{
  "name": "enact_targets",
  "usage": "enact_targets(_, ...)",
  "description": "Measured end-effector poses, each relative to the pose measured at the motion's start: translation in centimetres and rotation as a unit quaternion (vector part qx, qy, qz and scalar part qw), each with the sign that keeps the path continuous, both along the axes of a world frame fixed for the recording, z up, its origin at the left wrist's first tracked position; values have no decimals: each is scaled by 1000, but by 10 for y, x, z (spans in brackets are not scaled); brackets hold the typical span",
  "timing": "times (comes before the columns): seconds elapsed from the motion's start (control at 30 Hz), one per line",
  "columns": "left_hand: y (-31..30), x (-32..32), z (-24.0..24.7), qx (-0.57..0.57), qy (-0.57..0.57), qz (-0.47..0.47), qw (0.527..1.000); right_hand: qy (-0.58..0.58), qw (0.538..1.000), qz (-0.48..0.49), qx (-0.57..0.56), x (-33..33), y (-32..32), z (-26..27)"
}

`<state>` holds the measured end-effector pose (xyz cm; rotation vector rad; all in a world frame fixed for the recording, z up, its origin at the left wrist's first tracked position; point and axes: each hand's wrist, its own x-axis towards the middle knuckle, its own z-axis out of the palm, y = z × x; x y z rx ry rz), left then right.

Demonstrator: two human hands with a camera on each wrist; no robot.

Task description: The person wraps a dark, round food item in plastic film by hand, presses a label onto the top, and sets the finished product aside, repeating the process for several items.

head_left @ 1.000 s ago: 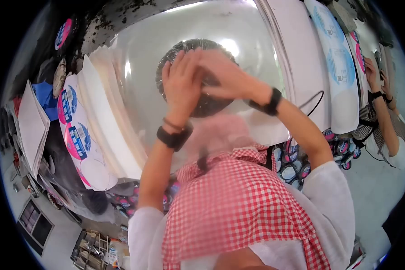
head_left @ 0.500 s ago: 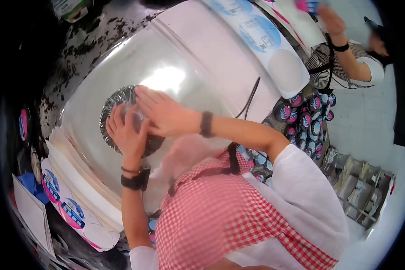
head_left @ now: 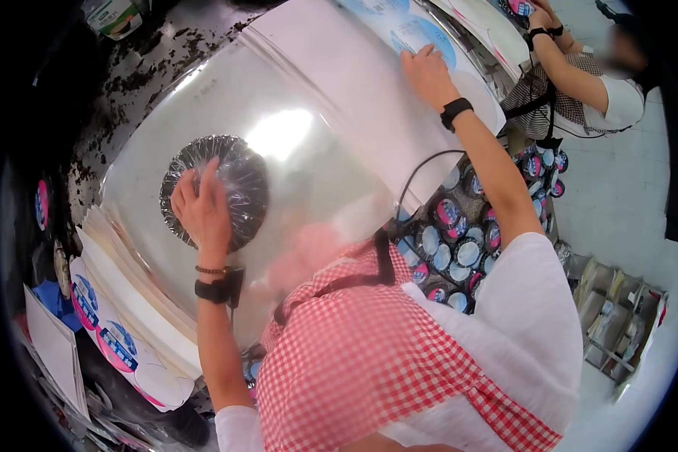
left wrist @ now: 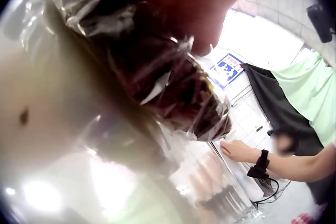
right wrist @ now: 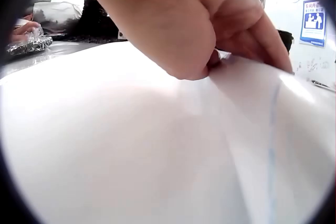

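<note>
A round dark bundle wrapped in crinkled clear film lies on the shiny clear sheeting in the head view. My left hand rests on top of it, fingers loosely bent and spread. The left wrist view shows the film-wrapped edge under that hand. To the right, my right hand is at a white sheet of round blue labels. In the right wrist view its thumb and fingers pinch the sheet, whose surface bends up there; the fingertips are partly hidden.
Stacked white sheets lie between the sheeting and the labels. Pink and blue label sheets are at the left. Several labelled round packs crowd below the table's right edge. Another person works at the upper right. Dark crumbs litter the back.
My right hand has left the wrapped bundle and reached right to the blue label sheet. The left hand stays on the bundle. The head view has turned toward the right.
</note>
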<state>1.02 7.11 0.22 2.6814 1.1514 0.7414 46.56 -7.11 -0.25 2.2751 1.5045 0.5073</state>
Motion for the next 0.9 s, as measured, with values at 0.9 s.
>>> enact_targets(0.9,-18,-3,-50,-167,-164,76,969,427,786,412,173,-289,59,15)
